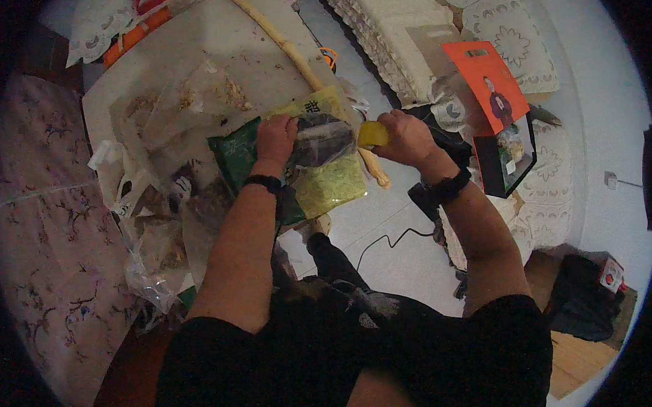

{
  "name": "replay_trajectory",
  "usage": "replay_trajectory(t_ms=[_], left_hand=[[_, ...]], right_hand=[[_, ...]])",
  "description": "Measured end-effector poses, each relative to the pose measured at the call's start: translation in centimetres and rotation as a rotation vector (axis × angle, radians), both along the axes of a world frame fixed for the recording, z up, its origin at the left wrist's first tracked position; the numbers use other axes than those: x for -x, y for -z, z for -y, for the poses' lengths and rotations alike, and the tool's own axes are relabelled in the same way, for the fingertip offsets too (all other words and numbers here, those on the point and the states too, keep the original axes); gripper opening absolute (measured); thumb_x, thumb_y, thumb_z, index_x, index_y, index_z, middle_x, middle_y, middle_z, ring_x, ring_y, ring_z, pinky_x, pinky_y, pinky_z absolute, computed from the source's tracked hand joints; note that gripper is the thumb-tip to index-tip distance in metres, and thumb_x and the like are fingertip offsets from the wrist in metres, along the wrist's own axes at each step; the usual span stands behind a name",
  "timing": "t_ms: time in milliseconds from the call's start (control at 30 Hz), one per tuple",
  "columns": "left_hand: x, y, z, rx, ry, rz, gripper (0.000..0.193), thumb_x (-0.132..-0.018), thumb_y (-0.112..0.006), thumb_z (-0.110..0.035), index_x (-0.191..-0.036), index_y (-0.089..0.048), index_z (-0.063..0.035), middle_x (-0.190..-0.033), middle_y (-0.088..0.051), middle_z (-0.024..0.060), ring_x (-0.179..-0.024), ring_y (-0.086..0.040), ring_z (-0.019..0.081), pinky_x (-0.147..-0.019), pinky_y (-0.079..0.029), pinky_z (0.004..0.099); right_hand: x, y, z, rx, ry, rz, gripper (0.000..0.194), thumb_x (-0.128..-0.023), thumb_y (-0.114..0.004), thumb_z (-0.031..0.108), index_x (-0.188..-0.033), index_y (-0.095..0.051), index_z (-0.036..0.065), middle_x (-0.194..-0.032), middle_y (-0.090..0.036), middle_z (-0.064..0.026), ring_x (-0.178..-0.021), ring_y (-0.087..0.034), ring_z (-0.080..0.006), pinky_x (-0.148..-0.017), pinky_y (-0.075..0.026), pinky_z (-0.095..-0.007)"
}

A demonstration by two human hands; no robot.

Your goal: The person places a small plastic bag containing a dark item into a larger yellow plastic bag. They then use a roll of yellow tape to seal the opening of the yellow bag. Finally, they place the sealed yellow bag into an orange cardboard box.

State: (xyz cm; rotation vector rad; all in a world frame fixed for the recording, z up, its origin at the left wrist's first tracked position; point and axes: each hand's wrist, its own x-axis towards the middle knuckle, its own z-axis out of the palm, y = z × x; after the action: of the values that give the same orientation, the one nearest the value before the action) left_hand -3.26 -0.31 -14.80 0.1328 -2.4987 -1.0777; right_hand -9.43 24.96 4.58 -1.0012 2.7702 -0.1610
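My left hand (276, 138) lies with curled fingers over the near left end of a clear plastic bag (324, 139) with dark contents. Under that bag is a flat printed package, with a green part (232, 153) and a yellow part (328, 187). It reaches past the table edge. My right hand (408, 137) is closed around a small yellow roll (373, 133), perhaps of tape, just right of the bag. Whether a strip runs from the roll to the bag cannot be made out. A dark band circles each wrist.
A long wooden stick (285, 46) crosses the table (217, 29) and passes beneath the package. Plastic bags with brownish bits (193, 98) and a white plastic bag (117, 173) lie at left. An open orange-and-black box (486, 90) rests on the lace-covered sofa (540, 180). A cable (384, 238) crosses the floor.
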Motion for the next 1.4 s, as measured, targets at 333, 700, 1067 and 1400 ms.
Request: replay_trajectory(t_ms=[333,700,1067,1400], left_hand=[[0.6,0.2,0.4,0.077,0.059,0.213,0.022,-0.087,-0.061,-0.028,-0.098,-0.063,-0.0087,-0.093,-0.063,0.0146,-0.085,-0.058,0.0392,-0.074,-0.047,0.0522],[0.6,-9.1,-4.2,0.472,0.423,0.318,0.079,-0.067,-0.076,-0.043,-0.135,-0.042,-0.0182,-0.132,-0.046,0.0147,-0.122,-0.044,0.0349,-0.099,-0.032,0.0557],[1.9,-12.1,-5.8,0.669,0.496,0.528,0.101,-0.051,-0.082,-0.042,-0.137,-0.037,-0.0176,-0.115,-0.049,0.0139,-0.11,-0.048,0.0342,-0.092,-0.036,0.0533],[2.2,-10.4,-5.7,0.596,0.565,0.385,0.079,-0.055,-0.08,-0.031,-0.123,-0.046,-0.0082,-0.11,-0.049,0.0158,-0.105,-0.049,0.0352,-0.089,-0.042,0.047]], right_hand=[[1.2,4.1,-1.7,-0.002,0.075,0.092,0.052,-0.062,-0.08,0.039,-0.103,-0.065,0.011,-0.092,-0.065,-0.0114,-0.084,-0.064,-0.0327,-0.073,-0.052,-0.0408],[1.3,4.9,-2.6,0.117,0.001,0.024,0.047,-0.059,-0.08,0.035,-0.094,-0.062,0.01,-0.087,-0.064,-0.0119,-0.079,-0.064,-0.0336,-0.068,-0.051,-0.0431],[0.3,5.8,-3.5,0.083,0.102,0.073,0.05,-0.062,-0.079,0.035,-0.102,-0.06,0.012,-0.089,-0.063,-0.0103,-0.086,-0.063,-0.0298,-0.076,-0.047,-0.0427],[-1.0,6.4,-5.2,0.075,0.142,-0.005,0.06,-0.065,-0.078,0.029,-0.114,-0.049,0.009,-0.092,-0.064,-0.0117,-0.088,-0.063,-0.0313,-0.08,-0.046,-0.0451]])
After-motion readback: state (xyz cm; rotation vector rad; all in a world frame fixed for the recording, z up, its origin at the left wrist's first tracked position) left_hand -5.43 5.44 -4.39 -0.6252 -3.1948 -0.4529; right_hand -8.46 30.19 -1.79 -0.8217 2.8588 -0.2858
